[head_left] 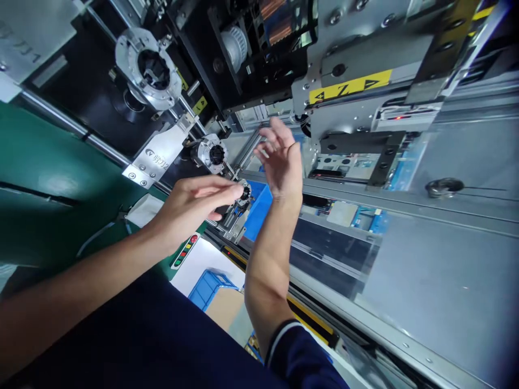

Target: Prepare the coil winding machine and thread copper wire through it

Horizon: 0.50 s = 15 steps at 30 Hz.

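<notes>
My left hand (197, 208) reaches in from the lower left, its thumb and forefinger brought together at the tips. Whatever lies between those tips, if anything, is too small to make out. They overlap the edge of a small metal ring fitting (245, 193); contact is unclear. To the right, my right hand (283, 159) is raised, palm partly showing, fingers apart and loosely curved, holding nothing. Between the hands and further back sits a second ring fitting (213, 154) with a black centre. A larger one (149, 69) is at the upper left.
A metal bracket (160, 154) and rods stand by the left forearm. Machine plates with a yellow label (351, 86) hang at the upper right. Below are a button panel (185, 251), a blue crate (208, 289) and a long metal rail. A wire coil (444, 187) lies at right.
</notes>
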Tool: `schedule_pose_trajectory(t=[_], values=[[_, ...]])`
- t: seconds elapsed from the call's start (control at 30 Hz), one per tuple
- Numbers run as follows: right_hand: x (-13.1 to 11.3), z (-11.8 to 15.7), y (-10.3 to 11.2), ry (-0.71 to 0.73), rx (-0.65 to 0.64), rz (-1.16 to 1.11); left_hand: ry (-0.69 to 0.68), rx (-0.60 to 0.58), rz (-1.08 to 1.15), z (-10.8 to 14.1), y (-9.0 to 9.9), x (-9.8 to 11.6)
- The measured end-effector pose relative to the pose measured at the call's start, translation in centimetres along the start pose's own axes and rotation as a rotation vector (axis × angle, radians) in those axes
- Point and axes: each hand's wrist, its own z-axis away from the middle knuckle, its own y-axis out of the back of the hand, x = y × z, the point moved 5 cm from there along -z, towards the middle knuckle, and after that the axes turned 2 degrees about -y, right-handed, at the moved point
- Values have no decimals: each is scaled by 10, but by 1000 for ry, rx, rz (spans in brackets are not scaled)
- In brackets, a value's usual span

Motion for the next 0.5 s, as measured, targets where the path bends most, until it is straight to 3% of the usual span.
schedule_pose_trajectory(t=[0.13,0.2,0.27,0.33,0.43,0.5], values=[[16,20,13,20,371,286,-102,81,-103,80,41,-7],[20,37,16,20,579,289,-154,202,-137,127,70,-16],[17,58,14,6,763,213,-173,434,-178,178,110,-30],[5,75,6,24,857,132,-153,744,-184,229,156,-50],[-26,94,-21,109,879,-13,-66,1138,-123,288,226,-91],[-50,101,-46,146,850,-78,41,1251,-106,304,270,-123]])
